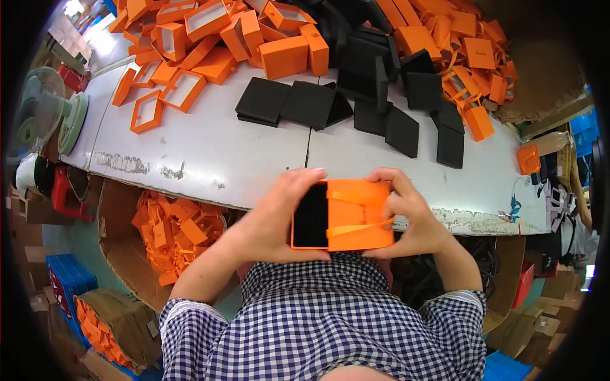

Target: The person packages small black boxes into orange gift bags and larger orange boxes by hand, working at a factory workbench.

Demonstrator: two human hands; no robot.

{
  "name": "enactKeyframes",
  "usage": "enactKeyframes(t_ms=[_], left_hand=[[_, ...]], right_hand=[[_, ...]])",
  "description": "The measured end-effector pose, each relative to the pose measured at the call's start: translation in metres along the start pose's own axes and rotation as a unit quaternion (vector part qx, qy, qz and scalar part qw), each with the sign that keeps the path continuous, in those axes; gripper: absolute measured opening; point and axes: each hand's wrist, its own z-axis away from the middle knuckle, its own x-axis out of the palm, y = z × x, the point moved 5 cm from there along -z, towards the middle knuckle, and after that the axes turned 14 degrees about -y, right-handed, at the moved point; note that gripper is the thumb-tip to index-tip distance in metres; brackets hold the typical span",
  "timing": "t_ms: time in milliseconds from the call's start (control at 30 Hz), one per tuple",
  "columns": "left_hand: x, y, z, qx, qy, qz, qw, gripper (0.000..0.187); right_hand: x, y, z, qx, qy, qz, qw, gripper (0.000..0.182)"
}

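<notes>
A: What are the hands on?

B: Both grip one orange box (343, 216), held over the near edge of the white table (190, 146), just above the checked shirt (318, 317). The left hand (279, 219) wraps the box's nine o'clock side, fingers curled around it, thumb along the top edge. The right hand (413, 216) clasps the three o'clock side, fingertips pinched at the top corner.

A: And the box itself?

B: Its left part shows a black pad (311, 216) set inside; an orange sleeve with a ribbon (359, 227) across it covers the rest.

A: What lies around?

B: At twelve o'clock, flat black pads (298, 101) sit on the table, more spread toward two o'clock. Orange boxes and frames (210, 38) pile up from ten to one o'clock. A single small orange box (528, 159) rests at three o'clock by the table edge. At eight o'clock, below the table, a cardboard carton (127, 254) holds loose orange pieces, and a fan (47, 108) stands at nine o'clock.
</notes>
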Motion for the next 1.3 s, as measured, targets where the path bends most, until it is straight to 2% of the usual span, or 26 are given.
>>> enactKeyframes(t_ms=[67, 100, 200, 267, 333, 367, 400, 467, 533, 600, 667, 700, 733, 767, 800, 833, 900, 933, 1000, 1033, 1100, 1133, 1167, 1200, 1267, 1300], left_hand=[[0.017, 0.011, -0.007, 0.091, 0.051, 0.038, 0.994, 0.141], [0.023, 0.007, -0.007, 0.096, 0.048, 0.043, 0.993, 0.149], [0.024, -0.01, 0.006, 0.037, 0.055, 0.048, 0.997, 0.145], [0.02, -0.014, 0.019, 0.032, 0.059, 0.088, 0.994, 0.141], [0.014, -0.016, 0.03, -0.03, 0.022, 0.096, 0.995, 0.137], [0.008, -0.008, 0.031, 0.007, 0.06, 0.057, 0.997, 0.131], [0.005, -0.002, 0.033, -0.002, 0.066, 0.05, 0.997, 0.131], [0.001, 0.014, 0.038, -0.003, 0.059, -0.082, 0.995, 0.126], [-0.005, 0.015, 0.055, -0.02, 0.076, -0.094, 0.992, 0.122], [-0.023, 0.02, 0.085, -0.091, 0.058, -0.031, 0.994, 0.121], [-0.065, 0.021, 0.153, -0.209, 0.113, -0.055, 0.97, 0.121], [-0.087, 0.023, 0.185, -0.299, 0.114, -0.071, 0.945, 0.128], [-0.106, 0.023, 0.209, -0.332, 0.085, -0.192, 0.92, 0.135], [-0.121, 0.019, 0.226, -0.425, 0.077, -0.239, 0.87, 0.139], [-0.134, 0.004, 0.232, -0.426, 0.113, -0.196, 0.876, 0.139], [-0.145, -0.017, 0.23, -0.449, 0.152, -0.213, 0.855, 0.138], [-0.169, -0.058, 0.206, -0.484, 0.208, -0.257, 0.81, 0.133], [-0.181, -0.078, 0.19, -0.499, 0.225, -0.281, 0.788, 0.13], [-0.208, -0.131, 0.168, -0.507, 0.275, -0.325, 0.749, 0.129], [-0.214, -0.15, 0.158, -0.496, 0.271, -0.323, 0.759, 0.129], [-0.236, -0.188, 0.155, -0.554, 0.299, -0.342, 0.698, 0.125], [-0.246, -0.208, 0.167, -0.493, 0.332, -0.35, 0.724, 0.111], [-0.253, -0.213, 0.174, -0.476, 0.358, -0.329, 0.733, 0.099], [-0.257, -0.214, 0.19, -0.368, 0.382, -0.436, 0.727, 0.091], [-0.259, -0.178, 0.21, -0.415, 0.396, -0.423, 0.702, 0.09], [-0.243, -0.153, 0.205, -0.335, 0.424, -0.398, 0.742, 0.09]], right_hand=[[0.017, 0.003, -0.011, -0.007, 0.008, -0.001, 1.0, 0.055], [0.027, 0.008, -0.017, -0.015, 0.013, -0.036, 0.999, 0.054], [0.052, 0.017, -0.032, -0.028, 0.029, -0.07, 0.997, 0.05], [0.067, 0.022, -0.042, -0.026, 0.029, -0.099, 0.994, 0.049], [0.076, 0.021, -0.054, -0.047, 0.019, -0.097, 0.994, 0.052], [0.08, 0.019, -0.06, -0.065, 0.025, -0.079, 0.994, 0.053], [0.084, 0.015, -0.067, -0.085, 0.03, -0.063, 0.994, 0.054], [0.089, 0.013, -0.074, -0.095, 0.01, -0.065, 0.993, 0.057], [0.088, 0.004, -0.077, -0.106, -0.014, -0.066, 0.992, 0.061], [0.067, -0.012, -0.074, -0.068, -0.048, -0.046, 0.996, 0.081], [0.017, -0.003, -0.048, -0.041, 0.061, 0.092, 0.993, 0.099], [-0.01, 0.021, -0.031, 0.025, 0.108, 0.142, 0.984, 0.102], [-0.037, 0.045, -0.014, 0.09, 0.153, 0.193, 0.965, 0.105], [-0.054, 0.066, 0.001, 0.141, 0.154, 0.25, 0.946, 0.106], [-0.064, 0.084, 0.012, 0.19, 0.149, 0.306, 0.921, 0.107], [-0.07, 0.096, 0.017, 0.185, 0.146, 0.306, 0.922, 0.107], [-0.07, 0.121, 0.02, 0.235, 0.079, 0.299, 0.922, 0.091], [-0.072, 0.126, 0.02, 0.235, 0.083, 0.302, 0.92, 0.091], [-0.078, 0.132, 0.021, 0.229, 0.073, 0.263, 0.934, 0.069], [-0.077, 0.123, 0.018, 0.233, 0.084, 0.265, 0.932, 0.056], [-0.081, 0.106, 0.02, 0.189, 0.166, 0.366, 0.896, 0.049], [-0.085, 0.09, 0.024, 0.156, 0.212, 0.444, 0.857, 0.046], [-0.09, 0.083, 0.036, 0.146, 0.266, 0.458, 0.835, 0.042], [-0.093, 0.075, 0.047, 0.13, 0.318, 0.472, 0.812, 0.039], [-0.092, 0.054, 0.058, 0.106, 0.383, 0.368, 0.84, 0.031], [-0.09, 0.057, 0.057, 0.103, 0.397, 0.199, 0.89, 0.029]])
